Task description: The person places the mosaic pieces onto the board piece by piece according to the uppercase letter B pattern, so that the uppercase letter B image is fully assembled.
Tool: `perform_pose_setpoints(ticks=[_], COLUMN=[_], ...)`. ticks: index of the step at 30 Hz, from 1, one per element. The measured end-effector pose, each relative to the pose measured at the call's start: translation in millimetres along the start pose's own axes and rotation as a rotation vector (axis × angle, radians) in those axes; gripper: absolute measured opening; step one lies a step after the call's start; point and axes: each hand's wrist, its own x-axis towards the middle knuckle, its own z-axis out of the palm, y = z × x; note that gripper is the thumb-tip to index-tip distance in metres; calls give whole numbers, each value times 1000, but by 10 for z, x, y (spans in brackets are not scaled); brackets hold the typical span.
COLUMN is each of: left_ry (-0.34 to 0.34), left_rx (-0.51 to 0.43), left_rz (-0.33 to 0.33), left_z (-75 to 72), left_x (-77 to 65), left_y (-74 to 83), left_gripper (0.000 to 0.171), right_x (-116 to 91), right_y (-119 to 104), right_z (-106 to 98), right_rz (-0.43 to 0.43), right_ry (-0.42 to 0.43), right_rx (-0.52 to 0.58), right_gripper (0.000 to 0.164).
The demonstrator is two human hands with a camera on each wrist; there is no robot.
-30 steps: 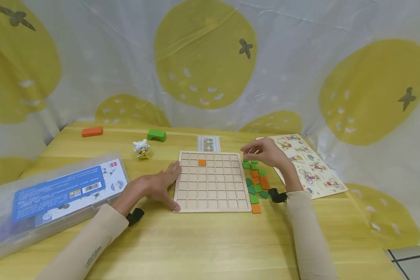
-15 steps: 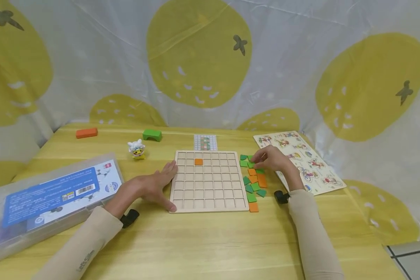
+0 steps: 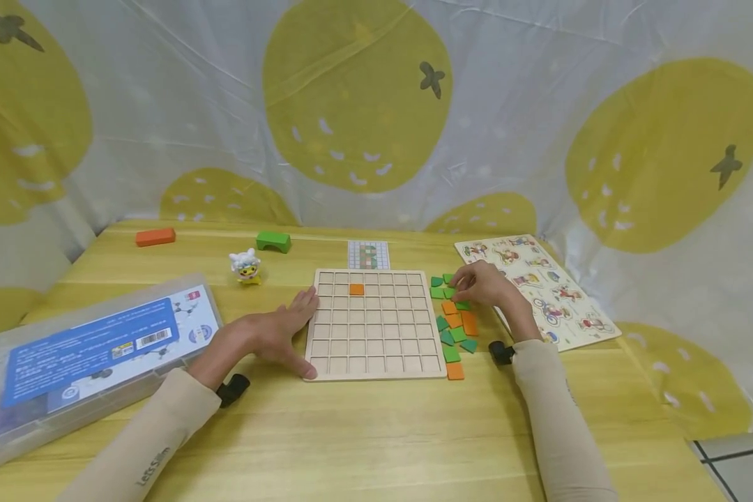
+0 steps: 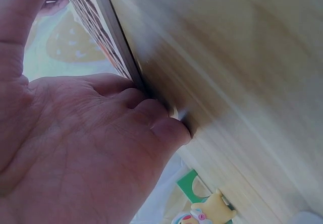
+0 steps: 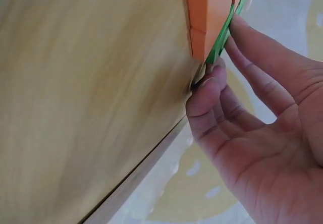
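Note:
A square wooden grid board (image 3: 376, 326) lies on the table with one orange square tile (image 3: 356, 289) in its upper part. My left hand (image 3: 275, 333) rests along the board's left edge, thumb at the near corner and fingers spread farther up. On the board's right lies a loose cluster of green tiles (image 3: 452, 354) and orange tiles (image 3: 454, 371). My right hand (image 3: 488, 286) is over the far end of that cluster, fingers bent downward. In the right wrist view, the thumb (image 5: 260, 45) touches a green tile's edge (image 5: 218, 45); whether it is pinched is hidden.
A small pattern card (image 3: 368, 255) lies beyond the board. A picture puzzle board (image 3: 555, 293) is at the right. Leftward are a clear plastic case (image 3: 109, 348), a small figurine (image 3: 246, 267), a green arch block (image 3: 273, 242) and an orange block (image 3: 155, 237).
My right hand has moved from near the board's far right corner to the right and down onto the green tiles. The left hand stays at the board's edge. The view has shifted slightly.

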Motion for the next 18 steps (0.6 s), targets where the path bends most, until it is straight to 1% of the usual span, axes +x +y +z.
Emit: perform_pose_setpoints(ticks=[6, 10, 15, 18], left_ry=[1, 3, 5, 2], left_rx=[-1, 5, 3, 6], left_rz=[-4, 0, 0, -1], left_z=[5, 4, 9, 4], left_x=[-6, -9, -7, -5], left_y=[9, 6, 7, 9], left_gripper=[136, 136, 136, 136], right_x=[7, 16, -25, -21], right_y=[-61, -87, -151, -242], right_z=[21, 26, -23, -34], right_rz=[17, 3, -44, -93], right_ry=[-12, 7, 62, 98], right_rx=[-30, -43, 1, 64], right_gripper=[20, 17, 10, 9])
